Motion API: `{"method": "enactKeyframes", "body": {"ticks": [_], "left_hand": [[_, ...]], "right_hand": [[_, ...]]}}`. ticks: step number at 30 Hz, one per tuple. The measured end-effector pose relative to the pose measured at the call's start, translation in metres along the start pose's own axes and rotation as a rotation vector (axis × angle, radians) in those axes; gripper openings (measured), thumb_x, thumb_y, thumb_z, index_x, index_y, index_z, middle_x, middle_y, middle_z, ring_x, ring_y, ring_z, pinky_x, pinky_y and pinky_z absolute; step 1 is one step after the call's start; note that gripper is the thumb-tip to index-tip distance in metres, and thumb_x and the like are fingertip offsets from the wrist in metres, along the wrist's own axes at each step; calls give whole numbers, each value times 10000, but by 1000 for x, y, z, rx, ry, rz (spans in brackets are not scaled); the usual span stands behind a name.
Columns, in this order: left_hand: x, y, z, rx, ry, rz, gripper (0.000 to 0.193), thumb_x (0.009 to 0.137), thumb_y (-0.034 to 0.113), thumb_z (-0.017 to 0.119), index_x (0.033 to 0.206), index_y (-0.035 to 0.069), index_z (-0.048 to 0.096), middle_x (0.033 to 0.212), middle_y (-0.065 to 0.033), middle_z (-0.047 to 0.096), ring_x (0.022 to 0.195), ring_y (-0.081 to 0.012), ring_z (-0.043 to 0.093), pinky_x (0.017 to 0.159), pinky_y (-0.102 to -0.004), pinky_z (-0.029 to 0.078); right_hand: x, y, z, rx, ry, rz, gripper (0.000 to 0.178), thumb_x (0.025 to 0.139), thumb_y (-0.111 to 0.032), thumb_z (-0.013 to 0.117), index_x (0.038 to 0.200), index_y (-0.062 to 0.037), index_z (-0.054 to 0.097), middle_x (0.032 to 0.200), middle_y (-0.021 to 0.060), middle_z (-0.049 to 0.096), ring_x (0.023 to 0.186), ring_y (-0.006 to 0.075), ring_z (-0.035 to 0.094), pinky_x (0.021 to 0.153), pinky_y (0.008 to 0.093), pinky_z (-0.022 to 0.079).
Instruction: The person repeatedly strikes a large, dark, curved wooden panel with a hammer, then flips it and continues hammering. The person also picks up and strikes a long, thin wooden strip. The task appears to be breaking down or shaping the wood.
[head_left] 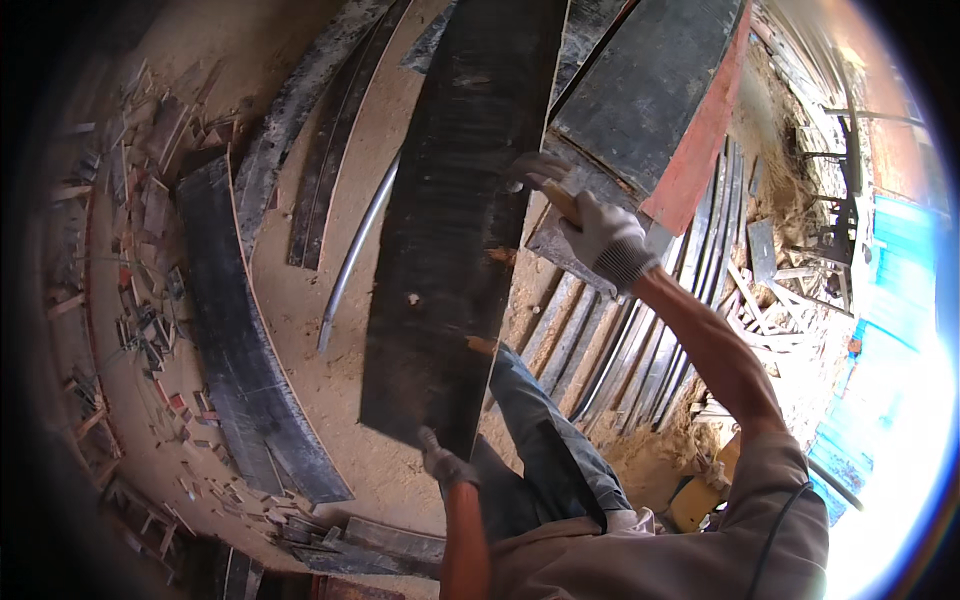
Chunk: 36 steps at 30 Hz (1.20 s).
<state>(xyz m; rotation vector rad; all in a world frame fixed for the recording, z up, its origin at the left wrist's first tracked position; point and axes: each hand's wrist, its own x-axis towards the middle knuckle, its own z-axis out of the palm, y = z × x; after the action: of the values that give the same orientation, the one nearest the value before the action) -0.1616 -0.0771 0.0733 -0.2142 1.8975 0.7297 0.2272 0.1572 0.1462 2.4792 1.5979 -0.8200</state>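
A long dark board (440,230), worn and scuffed, stretches away from me across the middle of the view. My left hand (447,462), in a work glove, grips its near end, with a finger or thumb on the top face. Over the board's right edge, my gloved right hand (603,235) is closed round a hammer (560,198) with a wooden handle. The hammer's head is smeared by motion. Two broken patches of pale wood show along that same edge. Beneath the board's near right side is my leg in blue trousers (555,425).
A metal bar (360,250) lies left of the board. More dark panels (255,340) are on the sandy floor, with wood scraps (150,310) beyond them. To the right are a large panel with a red edge (650,100) and long stacked strips (640,340).
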Motion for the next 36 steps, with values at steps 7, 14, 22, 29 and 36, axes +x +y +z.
{"method": "enactKeyframes", "body": {"ticks": [7, 14, 22, 29, 36], "left_hand": [[-37, 44, -22, 270, 170, 0, 776, 919, 648, 725, 1356, 8, 686, 1364, -131, 687, 1200, -300, 643, 1025, -445, 524], [-58, 126, -65, 124, -213, -194, 578, 969, 659, 642, 1140, 110, 709, 808, -60, 667, 545, -224, 555, 456, -350, 454], [-100, 211, -55, -1, -482, -446, 620, 1004, 661, 572, 745, 112, 699, 614, -109, 677, 426, -217, 578, 321, -305, 366], [-108, 233, -50, -143, -487, -322, 625, 1063, 595, 504, 802, 63, 704, 644, -122, 682, 493, -229, 615, 371, -309, 420], [-127, 260, -45, -99, -388, -295, 635, 1059, 609, 509, 818, 53, 701, 609, -83, 641, 436, -163, 553, 338, -289, 393]], "right_hand": [[-12, 52, 31, 178, 252, 165, 449, 894, -486, 745, 1026, -60, 693, 906, 223, 749, 871, 417, 744, 756, 510, 579], [41, 55, -8, -167, -231, -148, 422, 980, -506, 678, 893, -93, 681, 787, 98, 714, 702, 288, 719, 609, 452, 563], [109, -31, -30, -479, -141, -666, 260, 887, -346, 776, 1026, -126, 776, 903, 83, 774, 930, 345, 758, 781, 469, 608], [179, -57, -3, -283, -31, -638, 175, 863, -223, 750, 943, -77, 803, 939, 123, 784, 930, 354, 761, 810, 436, 612], [189, -85, 1, -456, -67, -687, 165, 863, -282, 775, 972, -159, 779, 902, 85, 770, 883, 299, 759, 774, 427, 610]]}}
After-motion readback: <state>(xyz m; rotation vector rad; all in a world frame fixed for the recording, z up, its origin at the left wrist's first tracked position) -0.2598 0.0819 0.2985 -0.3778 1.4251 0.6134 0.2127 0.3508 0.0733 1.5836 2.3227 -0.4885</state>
